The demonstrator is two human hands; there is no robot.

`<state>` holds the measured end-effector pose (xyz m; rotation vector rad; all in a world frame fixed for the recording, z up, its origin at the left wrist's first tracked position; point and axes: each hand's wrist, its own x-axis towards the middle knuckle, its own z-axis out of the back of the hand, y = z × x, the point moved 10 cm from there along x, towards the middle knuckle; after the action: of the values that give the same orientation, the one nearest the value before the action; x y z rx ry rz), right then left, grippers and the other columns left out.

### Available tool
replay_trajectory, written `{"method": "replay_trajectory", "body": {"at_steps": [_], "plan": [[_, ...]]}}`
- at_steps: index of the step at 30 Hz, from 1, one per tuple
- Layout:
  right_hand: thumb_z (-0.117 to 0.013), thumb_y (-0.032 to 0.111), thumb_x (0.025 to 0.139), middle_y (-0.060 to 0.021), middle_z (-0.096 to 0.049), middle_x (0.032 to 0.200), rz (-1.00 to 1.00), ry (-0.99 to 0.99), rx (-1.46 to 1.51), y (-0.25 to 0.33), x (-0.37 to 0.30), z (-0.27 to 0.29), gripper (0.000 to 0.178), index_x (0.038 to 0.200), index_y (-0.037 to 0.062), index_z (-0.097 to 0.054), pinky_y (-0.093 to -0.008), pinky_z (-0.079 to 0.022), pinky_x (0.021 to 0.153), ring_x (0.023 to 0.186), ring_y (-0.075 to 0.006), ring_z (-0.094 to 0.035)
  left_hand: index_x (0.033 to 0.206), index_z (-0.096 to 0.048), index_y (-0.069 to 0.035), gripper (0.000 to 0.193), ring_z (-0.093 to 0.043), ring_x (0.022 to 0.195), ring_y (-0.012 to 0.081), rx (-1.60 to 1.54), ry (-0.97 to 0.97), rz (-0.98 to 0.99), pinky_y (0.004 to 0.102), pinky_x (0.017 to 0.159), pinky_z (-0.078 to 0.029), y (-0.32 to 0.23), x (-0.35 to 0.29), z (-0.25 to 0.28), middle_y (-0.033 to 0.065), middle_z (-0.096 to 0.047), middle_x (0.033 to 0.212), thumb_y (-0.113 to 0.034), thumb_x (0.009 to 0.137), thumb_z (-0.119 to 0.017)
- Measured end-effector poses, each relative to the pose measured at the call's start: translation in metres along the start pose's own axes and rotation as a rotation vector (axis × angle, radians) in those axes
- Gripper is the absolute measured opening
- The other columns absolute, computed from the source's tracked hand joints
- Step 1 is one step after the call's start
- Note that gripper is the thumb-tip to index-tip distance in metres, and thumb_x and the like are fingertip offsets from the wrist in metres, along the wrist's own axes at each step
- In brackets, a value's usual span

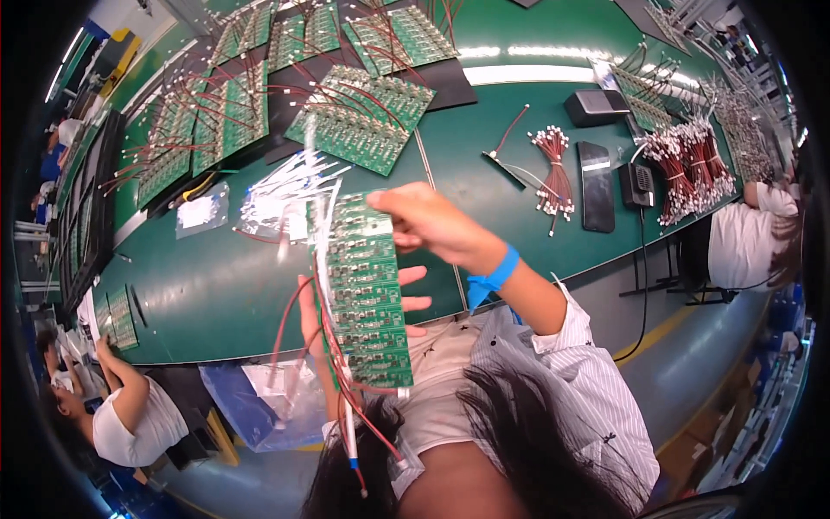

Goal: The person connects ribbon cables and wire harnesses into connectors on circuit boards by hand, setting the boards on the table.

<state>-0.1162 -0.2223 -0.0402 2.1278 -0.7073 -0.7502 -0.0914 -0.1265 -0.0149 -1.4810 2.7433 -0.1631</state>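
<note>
Nearest, a long green circuit board [372, 285] with rows of small components is held up before the body, at the near edge of the green tabletop [207, 294]. The right hand [428, 221] is clamped on its far right corner, thumb on top; the left hand [416, 303] lies beneath, thumb by the left side, fingers showing apart past the right side (whether it grips, I cannot tell). The step in hand looks like handling this board together with thin red wires [332, 344] and a flat white ribbon with a blue end [348, 415], which run along its left side. The next move seems to call for steadying the board and keeping those loose lengths from tangling.

Just beyond, to the left, lie a blurred pile of blue-ended white strips [285, 195] and a small clear bag of white pieces [201, 212]. To the right are a tied bundle of dark red wires with white connectors [553, 173] and a black phone [596, 186]. Farther off, a wide green circuit panel [367, 117] crowds the space, its trailing wires a likely snag.
</note>
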Motion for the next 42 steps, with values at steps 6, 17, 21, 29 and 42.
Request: {"method": "replay_trajectory", "body": {"at_steps": [6,17,21,29,42], "plan": [[-0.048,0.027,0.089,-0.0011,-0.05,0.06,0.161,-0.035,-0.262,0.006,-0.01,-0.011,0.029,0.079,0.0009,-0.057,-0.0196,-0.036,0.047,0.05,-0.0064,-0.044,0.133,-0.02,0.001,0.074,-0.053,0.089,0.0454,0.054,-0.267,-0.365,0.0566,0.065,-0.05,-0.035,-0.036,0.01,0.0362,-0.039,0.117,-0.056,0.086,-0.025],[-0.056,0.007,0.079,-0.0114,-0.061,0.074,0.333,-0.561,-1.001,0.049,-0.076,0.081,0.011,0.088,0.0001,-0.06,-0.0275,-0.047,0.059,0.065,-0.0176,-0.06,0.136,-0.025,-0.017,0.06,-0.044,0.1,0.0347,0.203,-0.172,-0.597,0.048,0.075,-0.043,-0.12,-0.107,0.049,0.0167,-0.028,0.136,-0.032,0.084,-0.05],[-0.055,0.005,0.072,-0.0122,-0.054,0.079,0.68,-0.217,-1.444,0.031,-0.017,-0.023,0.011,0.083,0.0028,-0.056,-0.0397,-0.046,0.064,0.076,-0.0306,-0.055,0.135,-0.024,-0.013,0.057,-0.05,0.094,0.0386,0.167,-0.16,-0.676,0.0507,0.071,-0.043,-0.118,-0.099,0.039,0.0254,-0.032,0.13,-0.043,0.089,-0.037],[-0.051,0.003,0.07,-0.0105,-0.05,0.076,0.818,-0.195,-1.893,0.011,0.091,-0.06,0.008,0.077,0.0024,-0.049,-0.0379,-0.048,0.059,0.073,-0.0287,-0.056,0.134,-0.026,-0.012,0.059,-0.053,0.088,0.0376,0.142,-0.306,-0.82,0.0489,0.064,-0.045,-0.122,-0.132,0.046,0.0274,-0.036,0.126,-0.049,0.088,-0.031],[-0.062,0.012,0.069,-0.0094,-0.059,0.073,0.559,-0.043,-1.555,0.02,0.103,-0.057,0.008,0.07,0.005,-0.058,-0.0378,-0.046,0.057,0.068,-0.0272,-0.059,0.134,-0.027,-0.012,0.059,-0.051,0.088,0.0381,0.058,-0.261,-0.866,0.0492,0.066,-0.044,-0.132,-0.138,0.053,0.0281,-0.035,0.127,-0.049,0.088,-0.03]]}}
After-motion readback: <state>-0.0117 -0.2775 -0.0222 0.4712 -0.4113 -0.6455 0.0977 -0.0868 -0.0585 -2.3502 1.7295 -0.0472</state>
